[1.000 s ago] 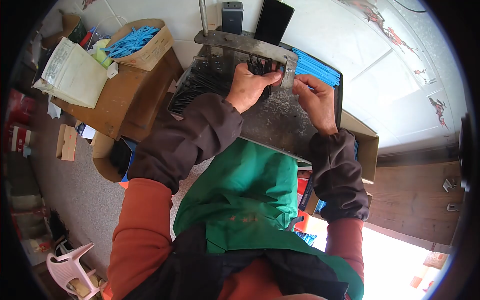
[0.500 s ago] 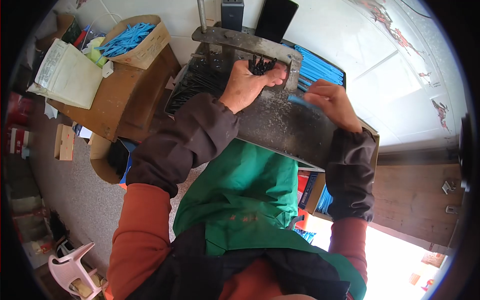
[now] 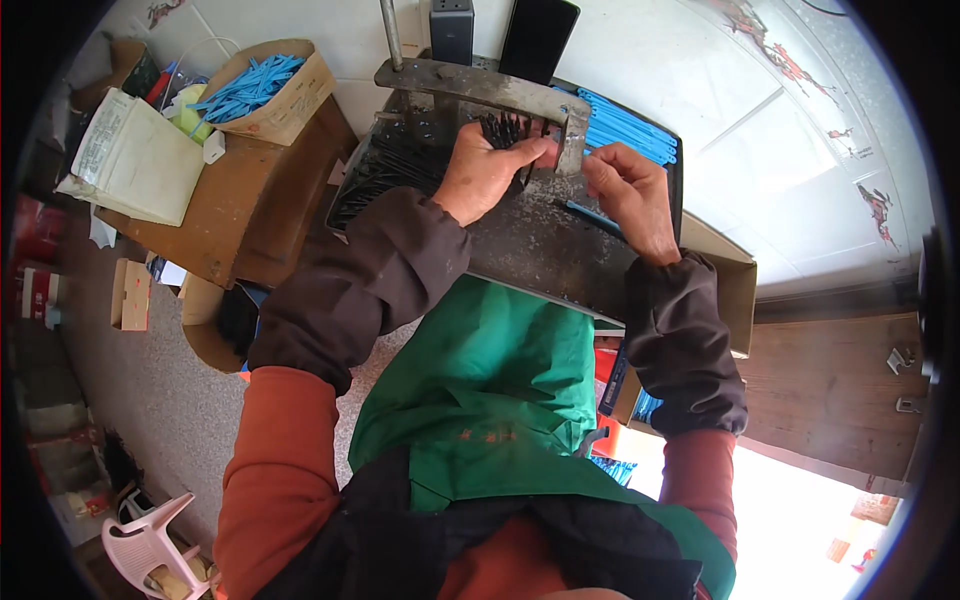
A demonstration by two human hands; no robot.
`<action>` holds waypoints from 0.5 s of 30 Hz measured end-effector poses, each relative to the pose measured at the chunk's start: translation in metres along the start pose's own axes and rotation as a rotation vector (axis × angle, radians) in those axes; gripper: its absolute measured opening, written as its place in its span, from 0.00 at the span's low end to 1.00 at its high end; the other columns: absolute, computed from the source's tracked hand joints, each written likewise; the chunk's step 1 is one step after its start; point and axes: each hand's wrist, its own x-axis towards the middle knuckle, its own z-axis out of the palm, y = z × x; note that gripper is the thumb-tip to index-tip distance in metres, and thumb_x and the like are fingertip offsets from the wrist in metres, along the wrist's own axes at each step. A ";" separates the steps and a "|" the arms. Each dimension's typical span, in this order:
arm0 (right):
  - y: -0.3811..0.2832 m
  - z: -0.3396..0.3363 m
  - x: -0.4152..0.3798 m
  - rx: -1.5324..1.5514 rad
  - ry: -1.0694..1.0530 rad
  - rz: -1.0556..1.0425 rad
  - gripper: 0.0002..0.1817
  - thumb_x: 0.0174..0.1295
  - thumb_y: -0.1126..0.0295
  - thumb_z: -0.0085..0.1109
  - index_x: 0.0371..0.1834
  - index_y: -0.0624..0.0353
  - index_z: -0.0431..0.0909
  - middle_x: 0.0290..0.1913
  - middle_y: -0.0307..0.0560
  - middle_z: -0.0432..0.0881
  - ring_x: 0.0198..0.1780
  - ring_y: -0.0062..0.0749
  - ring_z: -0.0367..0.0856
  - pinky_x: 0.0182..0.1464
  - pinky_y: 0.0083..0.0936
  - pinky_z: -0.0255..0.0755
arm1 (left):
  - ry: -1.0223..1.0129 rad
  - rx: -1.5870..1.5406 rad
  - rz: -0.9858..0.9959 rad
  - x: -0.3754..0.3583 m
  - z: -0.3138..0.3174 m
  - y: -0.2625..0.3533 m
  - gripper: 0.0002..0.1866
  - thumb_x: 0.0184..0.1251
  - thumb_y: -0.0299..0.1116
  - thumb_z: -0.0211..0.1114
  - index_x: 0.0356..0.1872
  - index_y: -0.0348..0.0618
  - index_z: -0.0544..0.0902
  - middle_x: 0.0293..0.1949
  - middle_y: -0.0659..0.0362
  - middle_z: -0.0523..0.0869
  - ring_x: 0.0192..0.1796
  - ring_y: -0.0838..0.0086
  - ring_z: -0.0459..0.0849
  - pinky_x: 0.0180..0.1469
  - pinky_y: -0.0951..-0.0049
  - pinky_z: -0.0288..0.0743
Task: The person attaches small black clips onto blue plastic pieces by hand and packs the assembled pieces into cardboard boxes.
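My left hand [image 3: 482,172] is closed around a bundle of thin black pieces [image 3: 503,130], beside a metal bracket [image 3: 480,82] that arches over the dark work surface [image 3: 520,240]. On the bracket's other side, my right hand [image 3: 632,192] is pinched close to its upright end; whatever its fingertips hold is too small to make out. A blue strip [image 3: 594,216] lies on the surface below my right hand, partly hidden by it. More black pieces [image 3: 385,175] are heaped left of my left hand. Blue strips [image 3: 630,128] lie in a tray behind my right hand.
A cardboard box of blue strips [image 3: 290,100] and a white box [image 3: 135,155] stand on a brown cabinet [image 3: 215,225] at left. A black phone [image 3: 540,40] leans against the wall. A pink chair [image 3: 148,545] is at lower left; a cardboard box [image 3: 735,285] stands right.
My right hand has moved left and up toward the bracket's upright end. The blue strip blurred near its fingers before now lies below it. My left hand has shifted slightly left with its black bundle.
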 end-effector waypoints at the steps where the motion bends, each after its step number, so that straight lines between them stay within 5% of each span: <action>1: -0.002 0.002 0.002 0.062 -0.025 0.058 0.08 0.59 0.70 0.60 0.32 0.66 0.77 0.24 0.31 0.74 0.25 0.19 0.70 0.27 0.19 0.65 | 0.022 0.009 -0.004 -0.001 0.001 -0.002 0.04 0.60 0.20 0.63 0.35 0.32 0.81 0.33 0.56 0.85 0.35 0.75 0.84 0.41 0.75 0.80; 4: -0.004 0.004 0.006 0.188 -0.055 0.099 0.07 0.58 0.72 0.61 0.30 0.66 0.77 0.23 0.34 0.74 0.25 0.18 0.69 0.26 0.20 0.64 | 0.090 -0.051 0.066 -0.001 0.007 -0.003 0.04 0.59 0.19 0.63 0.35 0.32 0.81 0.32 0.56 0.85 0.35 0.75 0.85 0.40 0.75 0.81; 8: -0.021 0.000 0.011 -0.488 0.038 -0.530 0.03 0.54 0.78 0.62 0.26 0.65 0.77 0.21 0.41 0.73 0.25 0.18 0.70 0.26 0.21 0.63 | 0.073 -0.015 0.047 -0.003 0.008 0.002 0.04 0.60 0.19 0.63 0.36 0.32 0.82 0.33 0.55 0.86 0.35 0.75 0.85 0.40 0.75 0.81; 14: -0.006 -0.031 0.011 -0.222 -0.120 -0.096 0.05 0.56 0.75 0.62 0.30 0.66 0.79 0.26 0.41 0.75 0.26 0.22 0.70 0.29 0.18 0.64 | 0.019 -0.018 0.022 -0.004 0.001 0.005 0.07 0.61 0.22 0.64 0.39 0.33 0.83 0.34 0.57 0.86 0.36 0.76 0.84 0.40 0.76 0.80; 15: -0.002 -0.037 0.014 -0.372 -0.173 -0.195 0.05 0.56 0.74 0.62 0.30 0.65 0.80 0.27 0.42 0.76 0.26 0.24 0.71 0.30 0.19 0.65 | 0.005 0.016 0.017 -0.003 0.000 0.006 0.07 0.61 0.23 0.65 0.40 0.33 0.83 0.34 0.57 0.86 0.36 0.76 0.84 0.40 0.77 0.79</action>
